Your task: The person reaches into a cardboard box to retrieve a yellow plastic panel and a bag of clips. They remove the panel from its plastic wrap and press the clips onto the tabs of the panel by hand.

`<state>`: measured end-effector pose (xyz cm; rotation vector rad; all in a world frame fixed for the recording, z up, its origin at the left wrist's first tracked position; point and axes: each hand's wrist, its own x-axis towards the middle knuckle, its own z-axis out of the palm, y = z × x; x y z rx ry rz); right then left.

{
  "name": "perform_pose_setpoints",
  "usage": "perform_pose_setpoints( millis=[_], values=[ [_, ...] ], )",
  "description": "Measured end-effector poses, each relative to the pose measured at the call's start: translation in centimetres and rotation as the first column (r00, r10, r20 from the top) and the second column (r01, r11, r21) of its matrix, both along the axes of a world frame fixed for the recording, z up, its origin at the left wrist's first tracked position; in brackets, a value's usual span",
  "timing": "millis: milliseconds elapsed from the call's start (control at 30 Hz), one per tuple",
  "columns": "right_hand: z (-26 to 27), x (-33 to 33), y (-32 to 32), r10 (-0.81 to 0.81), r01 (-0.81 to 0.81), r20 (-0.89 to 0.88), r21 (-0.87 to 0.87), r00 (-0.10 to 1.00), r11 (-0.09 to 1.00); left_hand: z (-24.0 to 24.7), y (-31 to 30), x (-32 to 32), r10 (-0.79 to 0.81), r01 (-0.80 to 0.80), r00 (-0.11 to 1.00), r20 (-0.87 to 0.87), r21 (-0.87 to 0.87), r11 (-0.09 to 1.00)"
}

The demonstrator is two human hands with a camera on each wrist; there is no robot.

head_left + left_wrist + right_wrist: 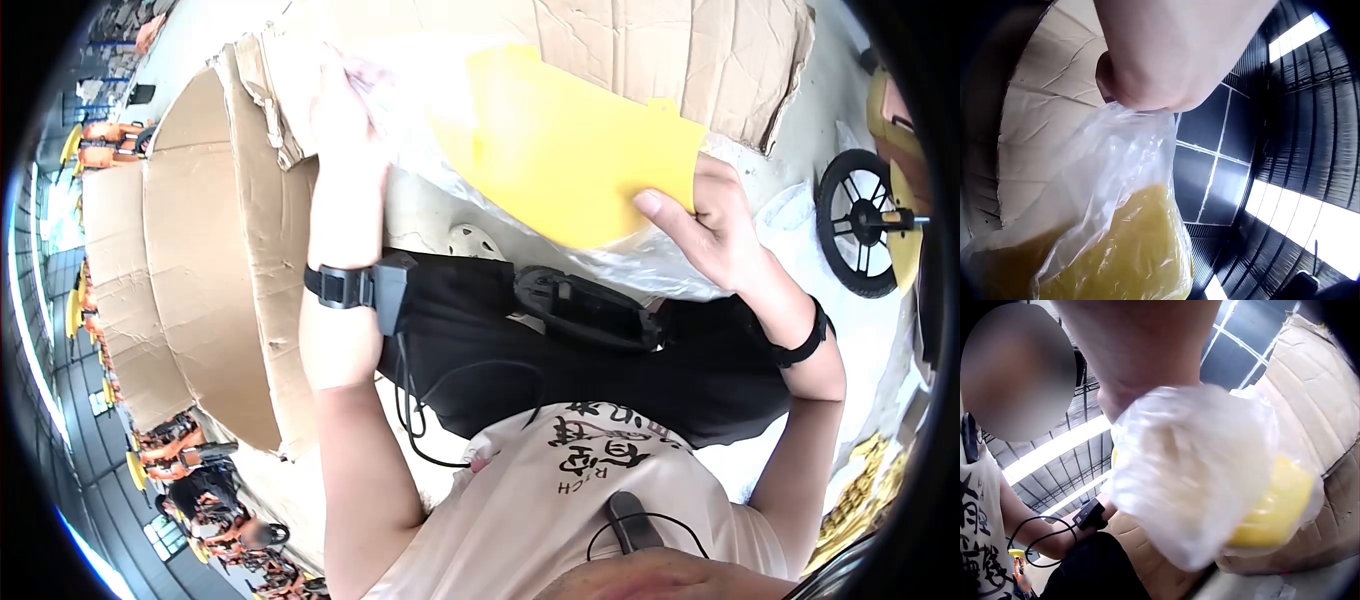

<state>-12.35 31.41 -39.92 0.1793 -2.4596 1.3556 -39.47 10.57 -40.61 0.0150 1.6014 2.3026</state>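
Note:
A yellow panel [580, 150], curved along one edge, is held up over the lap. My right hand [725, 225] pinches its right end, with the thumb on the near face. At the other end my left hand [345, 125], washed out by glare, grips a clear plastic bag [1129, 140]. The left wrist view shows the yellow panel [1141, 244] partly inside that bag, below the left hand [1147, 94]. In the right wrist view, crumpled plastic [1191, 469] covers most of the right hand, beside the yellow panel [1279, 500].
Large cardboard pieces [205, 270] lie on the left and at the far side. A black plastic part [590, 305] rests by the lap. A black spoked wheel [860, 222] stands at right. Orange machines [180, 455] line the left background. A cable [410, 400] hangs from the left wrist.

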Motion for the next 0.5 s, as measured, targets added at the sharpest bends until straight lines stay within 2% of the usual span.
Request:
perform_pose_setpoints(
  millis=[33, 67, 133, 167, 200, 233, 267, 300, 333, 367, 400, 433, 500],
  values=[
    [0.3, 0.6, 0.4, 0.030, -0.030, 0.022, 0.023, 0.999, 0.999, -0.9, -0.7, -1.7, 0.030, -0.030, 0.999, 0.022, 0.023, 0.999],
    [0.6, 1.3, 0.8, 0.025, -0.025, 0.044, -0.005, 0.999, 1.000, -1.8, -1.3, -3.2, -0.038, 0.038, 0.998, 0.050, 0.006, 0.999],
    [1.5, 2.0, 1.2, 0.006, -0.001, 0.054, -0.081, 0.998, 0.997, -1.5, -1.6, -2.2, -0.258, 0.255, 0.966, 0.010, -0.189, 0.948],
    [1.7, 2.1, 1.5, 0.023, -0.020, 0.062, -0.051, 0.998, 0.998, -1.3, -1.2, -1.4, -0.240, 0.238, 0.971, 0.009, -0.158, 0.958],
    [1.8, 2.1, 1.9, 0.000, 0.007, 0.054, -0.126, 0.999, 0.992, -1.3, -0.8, -0.9, -0.244, 0.175, 0.963, -0.114, -0.421, 0.890],
    [1.7, 2.3, 2.3, -0.028, 0.037, 0.046, -0.201, 0.999, 0.979, -0.6, -0.1, 0.1, -0.277, 0.069, 0.934, -0.227, -0.647, 0.760],
    [1.2, 2.7, 2.9, -0.047, 0.063, 0.064, -0.269, 0.997, 0.961, 0.4, 0.5, 1.4, -0.262, 0.064, 0.937, -0.229, -0.625, 0.778],
    [1.0, 2.9, 3.2, -0.040, 0.055, 0.064, -0.243, 0.997, 0.968, 2.6, 1.1, 3.5, -0.207, -0.122, 0.838, -0.504, -0.543, 0.831],
    [0.9, 3.1, 3.4, -0.067, 0.096, 0.088, -0.384, 0.994, 0.918, 3.4, 1.2, 4.0, -0.212, -0.078, 0.734, -0.645, -0.391, 0.917],
    [0.4, 3.2, 3.7, -0.092, 0.139, 0.117, -0.519, 0.989, 0.843, 4.2, 1.3, 4.4, -0.205, 0.022, 0.615, -0.761, -0.243, 0.970],
    [-0.5, 3.5, 4.2, -0.084, 0.137, 0.120, -0.549, 0.989, 0.825, 4.2, 1.1, 4.4, -0.254, 0.339, 0.538, -0.803, -0.070, 0.938],
    [-1.3, 3.8, 4.8, -0.077, 0.134, 0.122, -0.578, 0.989, 0.805, 3.8, 1.5, 5.2, -0.239, 0.334, 0.542, -0.806, -0.054, 0.941],
    [-1.4, 3.5, 4.7, -0.150, 0.219, 0.160, -0.733, 0.976, 0.644, 3.2, 2.2, 7.1, -0.307, 0.313, 0.453, -0.837, -0.173, 0.934]
  ],
)
